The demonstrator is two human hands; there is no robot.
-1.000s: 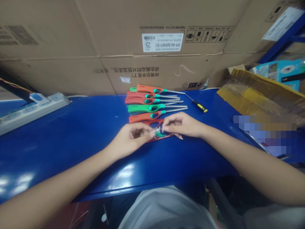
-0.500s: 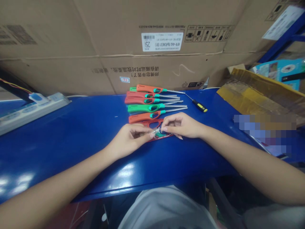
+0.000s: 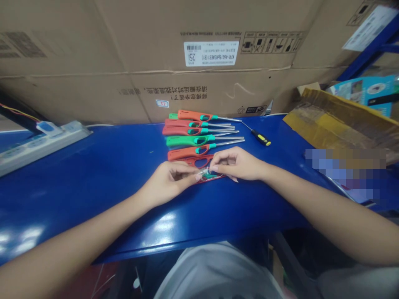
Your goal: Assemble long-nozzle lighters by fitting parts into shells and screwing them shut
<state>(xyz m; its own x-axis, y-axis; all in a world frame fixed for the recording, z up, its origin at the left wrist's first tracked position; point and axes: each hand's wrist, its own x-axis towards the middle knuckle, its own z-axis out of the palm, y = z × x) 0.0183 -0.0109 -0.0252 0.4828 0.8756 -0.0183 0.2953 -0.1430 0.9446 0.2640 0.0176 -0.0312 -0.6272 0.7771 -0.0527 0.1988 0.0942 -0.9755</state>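
My left hand (image 3: 170, 180) pinches a small clear and metallic lighter part (image 3: 204, 171) between thumb and index finger. Close against its right end, my right hand (image 3: 232, 164) has thumb and index finger pressed together; what they grip is too small to make out. Beneath both hands lies an opened red lighter casing (image 3: 195, 161), with a teal trigger piece (image 3: 210, 176) and a thin wire around it. Just beyond, an orange long-necked lighter (image 3: 187, 153) and a green one (image 3: 187, 141) lie with their metal tubes pointing right.
More red and orange lighters (image 3: 182, 130) are stacked towards the back. A black-and-yellow screwdriver (image 3: 261, 137) lies to their right. A white power strip (image 3: 46, 145) stands at the left, a yellow-taped carton (image 3: 339, 128) at the right. A large cardboard box (image 3: 124, 50) walls off the blue table's (image 3: 124, 166) rear.
Both hands stay at almost the same place over the red casing, the small part still in the left fingers. The whole view has shifted very slightly.
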